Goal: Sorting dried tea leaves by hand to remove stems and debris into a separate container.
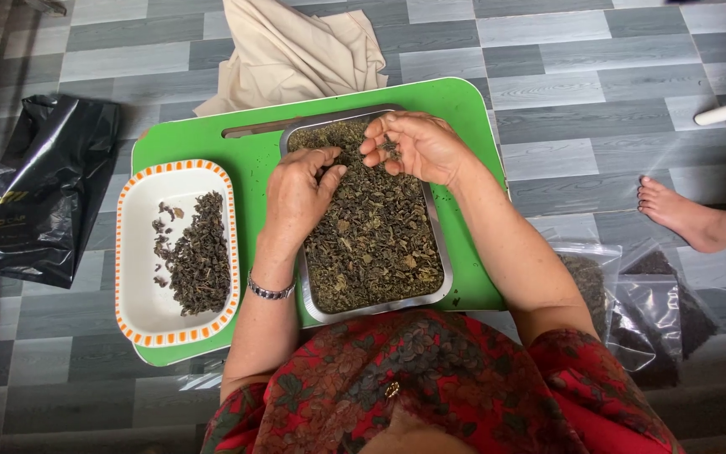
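Note:
A metal tray [440,252] full of dried greenish-brown leaves [371,244] rests on a bright green board [254,168]. My left hand [296,197] lies on the leaves at the tray's upper left, fingers curled and pinching into them. Over the tray's far end my right hand [418,147] is turned palm up, cupping a few dark leaves in the palm. Left of the tray stands a white dish with an orange-checked rim [136,277], holding a smaller heap of darker sorted leaves [199,256].
A beige cloth [296,50] lies beyond the board. A black plastic bag [39,189] sits on the grey tiled floor at left. Clear plastic bags of dark leaves [640,303] lie at right, near another person's bare foot [682,214].

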